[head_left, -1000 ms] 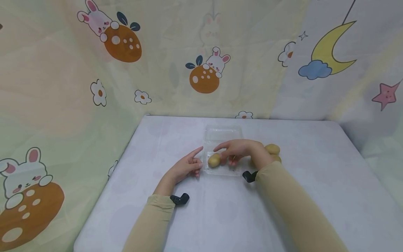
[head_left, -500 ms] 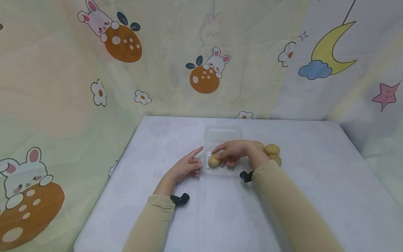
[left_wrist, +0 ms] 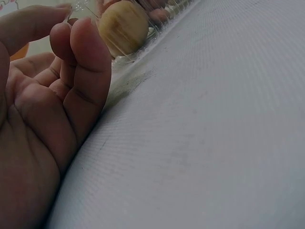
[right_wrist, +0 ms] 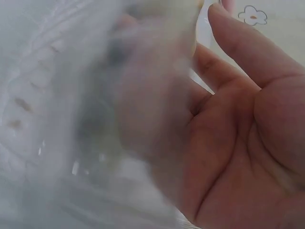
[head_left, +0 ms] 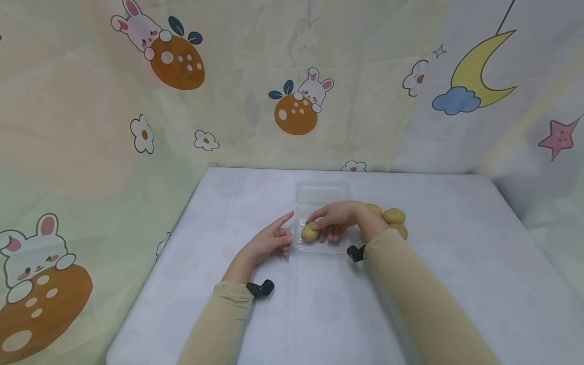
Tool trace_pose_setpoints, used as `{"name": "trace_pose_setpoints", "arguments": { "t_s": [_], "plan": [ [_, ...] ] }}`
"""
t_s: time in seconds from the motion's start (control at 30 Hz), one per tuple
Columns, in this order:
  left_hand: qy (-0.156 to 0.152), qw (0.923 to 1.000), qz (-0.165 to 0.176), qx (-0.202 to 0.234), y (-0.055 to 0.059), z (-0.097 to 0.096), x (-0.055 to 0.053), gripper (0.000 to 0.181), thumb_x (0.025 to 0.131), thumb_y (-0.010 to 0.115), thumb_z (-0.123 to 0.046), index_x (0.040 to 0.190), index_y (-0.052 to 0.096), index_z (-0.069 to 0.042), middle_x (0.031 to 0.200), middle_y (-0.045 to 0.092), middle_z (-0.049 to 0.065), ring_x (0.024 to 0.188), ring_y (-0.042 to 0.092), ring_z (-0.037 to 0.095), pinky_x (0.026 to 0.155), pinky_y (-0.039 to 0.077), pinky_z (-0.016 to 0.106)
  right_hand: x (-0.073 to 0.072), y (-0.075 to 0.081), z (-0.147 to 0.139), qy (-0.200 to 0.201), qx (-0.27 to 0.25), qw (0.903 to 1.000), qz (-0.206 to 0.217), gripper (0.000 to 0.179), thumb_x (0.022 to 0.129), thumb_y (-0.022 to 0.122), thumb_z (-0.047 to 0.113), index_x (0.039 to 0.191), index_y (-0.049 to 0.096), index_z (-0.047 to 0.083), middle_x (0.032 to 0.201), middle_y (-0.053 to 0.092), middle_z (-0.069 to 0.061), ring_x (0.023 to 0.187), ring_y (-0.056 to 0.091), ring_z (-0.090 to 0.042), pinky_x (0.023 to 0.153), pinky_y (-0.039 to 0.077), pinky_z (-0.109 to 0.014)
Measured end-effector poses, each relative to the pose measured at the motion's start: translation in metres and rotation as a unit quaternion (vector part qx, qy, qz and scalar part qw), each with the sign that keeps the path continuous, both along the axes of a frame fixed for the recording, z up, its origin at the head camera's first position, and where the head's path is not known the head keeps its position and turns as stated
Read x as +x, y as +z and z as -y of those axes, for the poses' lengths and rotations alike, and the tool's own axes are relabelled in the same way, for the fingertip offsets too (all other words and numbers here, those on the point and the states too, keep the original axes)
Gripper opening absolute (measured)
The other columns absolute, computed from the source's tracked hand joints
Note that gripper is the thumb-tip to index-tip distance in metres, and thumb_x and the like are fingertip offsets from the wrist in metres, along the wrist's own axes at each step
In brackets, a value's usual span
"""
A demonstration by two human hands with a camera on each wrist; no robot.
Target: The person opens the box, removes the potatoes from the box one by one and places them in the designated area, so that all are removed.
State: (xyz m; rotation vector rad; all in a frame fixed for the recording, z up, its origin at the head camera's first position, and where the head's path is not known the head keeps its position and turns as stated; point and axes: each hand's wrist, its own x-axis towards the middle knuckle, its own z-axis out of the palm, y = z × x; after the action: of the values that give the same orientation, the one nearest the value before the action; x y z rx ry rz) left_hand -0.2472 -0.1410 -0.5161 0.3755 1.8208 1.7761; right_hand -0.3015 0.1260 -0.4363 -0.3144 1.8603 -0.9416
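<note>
A clear plastic clamshell box (head_left: 321, 249) lies opened out on the table, its lid (head_left: 323, 193) spread toward the back. One potato (head_left: 308, 233) sits at the left of the box's base. From above, my right hand (head_left: 338, 216) holds that potato between thumb and fingers. At the box's left edge, my left hand (head_left: 269, 243) pinches the rim between thumb and curled fingers while its index finger points forward. The left wrist view shows the potato (left_wrist: 125, 27) just beyond these fingers. A blurred plastic wall covers part of my right hand (right_wrist: 238, 129) in the right wrist view.
Several more potatoes (head_left: 394, 216) lie on the table right of the box, partly behind my right wrist. The table (head_left: 456, 243) has a pale cloth cover. A patterned curtain (head_left: 237, 91) hangs behind it.
My right hand has shifted slightly left and closed its fingers on the potato, which stays about where it was. More of the loose potatoes show behind the wrist. My left hand is still.
</note>
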Motion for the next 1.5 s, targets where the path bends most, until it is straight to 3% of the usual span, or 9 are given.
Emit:
{"name": "trace_pose_setpoints", "arguments": {
  "t_s": [0.23,0.77,1.3,1.5],
  "plan": [
    [0.0,1.0,0.001,-0.001,0.001,0.0,0.001,0.078,0.095,0.065,-0.011,0.157,0.023,-0.035,0.083,0.058,0.002,0.066,0.053,0.014,0.065,0.056,0.032,0.002,0.007,0.001,0.014,0.005,0.9999,-0.004,0.034,0.102,0.054,0.028,0.135,0.056,0.023,0.112,0.069,-0.023,0.072,0.059,-0.017,0.068,0.056,-0.028],
    [-0.003,1.0,-0.003,0.0,0.0,0.001,0.001,0.079,0.094,0.067,-0.016,0.157,0.022,-0.034,0.082,0.058,0.001,0.065,0.053,0.014,0.064,0.056,0.032,-0.008,0.009,0.003,0.016,0.015,0.9996,0.02,0.033,0.1,0.057,0.027,0.133,0.057,0.022,0.109,0.072,-0.019,0.071,0.06,-0.017,0.065,0.056,-0.026],
    [-0.007,0.9999,-0.003,0.007,0.002,0.0,0.001,0.08,0.095,0.066,-0.014,0.158,0.021,-0.033,0.08,0.059,0.001,0.064,0.053,0.014,0.064,0.056,0.031,-0.006,-0.013,0.002,-0.005,-0.014,0.9999,-0.004,0.03,0.099,0.06,0.026,0.129,0.059,0.023,0.095,0.072,-0.014,0.062,0.055,-0.015,0.057,0.051,-0.023],
    [-0.005,0.9999,-0.002,0.01,0.001,0.0,0.0,0.08,0.094,0.066,-0.013,0.157,0.021,-0.034,0.081,0.058,0.001,0.065,0.052,0.014,0.065,0.056,0.032,-0.011,-0.024,0.004,-0.012,0.001,0.9999,-0.008,0.031,0.096,0.064,0.033,0.127,0.063,0.026,0.092,0.072,-0.01,0.06,0.055,-0.014,0.055,0.052,-0.023]
  ]
}}
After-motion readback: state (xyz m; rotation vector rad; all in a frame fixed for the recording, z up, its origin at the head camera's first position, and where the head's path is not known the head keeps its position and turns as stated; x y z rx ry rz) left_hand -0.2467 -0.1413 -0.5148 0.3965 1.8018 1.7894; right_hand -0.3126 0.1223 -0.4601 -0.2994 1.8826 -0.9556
